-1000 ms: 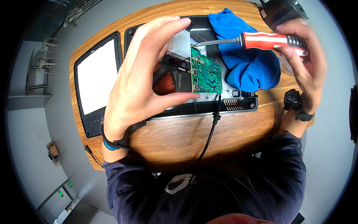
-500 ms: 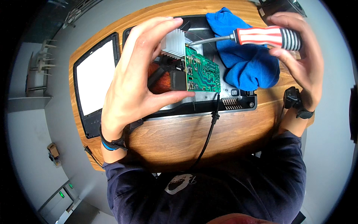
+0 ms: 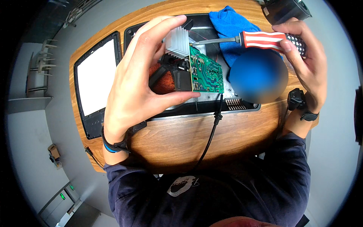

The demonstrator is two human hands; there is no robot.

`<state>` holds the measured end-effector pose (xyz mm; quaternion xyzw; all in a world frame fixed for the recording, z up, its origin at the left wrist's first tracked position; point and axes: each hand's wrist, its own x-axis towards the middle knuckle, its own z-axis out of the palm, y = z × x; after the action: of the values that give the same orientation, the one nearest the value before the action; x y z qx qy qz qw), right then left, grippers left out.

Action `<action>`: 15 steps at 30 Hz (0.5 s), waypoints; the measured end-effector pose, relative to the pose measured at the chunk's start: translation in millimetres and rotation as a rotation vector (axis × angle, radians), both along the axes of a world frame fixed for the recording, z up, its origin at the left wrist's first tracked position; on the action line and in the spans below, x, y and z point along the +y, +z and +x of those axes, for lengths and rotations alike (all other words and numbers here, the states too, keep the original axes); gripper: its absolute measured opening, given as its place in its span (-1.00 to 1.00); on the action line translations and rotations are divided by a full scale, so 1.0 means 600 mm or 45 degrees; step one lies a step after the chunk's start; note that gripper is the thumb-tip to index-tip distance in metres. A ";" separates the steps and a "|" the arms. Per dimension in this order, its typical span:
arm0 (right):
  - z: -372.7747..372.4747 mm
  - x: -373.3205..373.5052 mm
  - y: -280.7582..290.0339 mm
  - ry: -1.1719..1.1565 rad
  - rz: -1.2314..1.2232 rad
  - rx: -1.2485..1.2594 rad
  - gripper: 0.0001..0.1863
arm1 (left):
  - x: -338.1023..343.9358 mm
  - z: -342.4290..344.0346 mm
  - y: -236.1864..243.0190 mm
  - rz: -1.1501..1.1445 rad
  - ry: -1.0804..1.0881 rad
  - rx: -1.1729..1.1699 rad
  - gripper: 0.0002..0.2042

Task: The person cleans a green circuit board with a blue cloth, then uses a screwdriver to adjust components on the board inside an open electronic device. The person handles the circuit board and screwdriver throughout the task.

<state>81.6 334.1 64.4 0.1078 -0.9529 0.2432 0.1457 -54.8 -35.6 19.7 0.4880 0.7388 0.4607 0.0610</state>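
A thin, rectangular green printed circuit board (image 3: 207, 72) is held on edge at about 1 o'clock from the middle of the view, over a shallow black plastic tray with a grey metal floor (image 3: 242, 107). Its visible face is covered with darker tracks and silvery solder joints. A silver metal heat sink with parallel fins (image 3: 177, 42) is seen at its 10 to 11 o'clock side, and a coil of copper-coloured wire (image 3: 165, 81) at nearly 9 o'clock.

The board and heat sink are gripped by the left hand (image 3: 136, 75), its thumb set at the board's lower edge and its fingers, spread well away from the thumb, curved around the far end of the heat sink. At the board's 2 o'clock, a screwdriver with a red-and-white striped handle and a grey metal shaft (image 3: 263, 40) is clasped between the thumb and fingers of the right hand (image 3: 308, 56). Its tip is brought to the board's upper corner, though whether a screw is engaged cannot be made out.

Counted on the wooden table (image 3: 177, 132) are one tray, one crumpled blue cloth (image 3: 227, 34) at the board's 2 o'clock, one black-framed panel with a white centre (image 3: 96, 75) at 9 o'clock, one black cable (image 3: 211, 132) at 6 o'clock and one black plug (image 3: 89, 151) at 8 o'clock.
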 end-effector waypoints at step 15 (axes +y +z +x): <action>-0.005 0.008 0.000 0.349 -0.033 0.131 -0.68 | -0.003 0.000 0.004 -0.004 -0.035 0.081 0.22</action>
<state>78.7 339.0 64.4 0.2474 -0.9173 0.2672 0.1609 -55.0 -37.1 21.9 0.5123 0.7344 0.4430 0.0443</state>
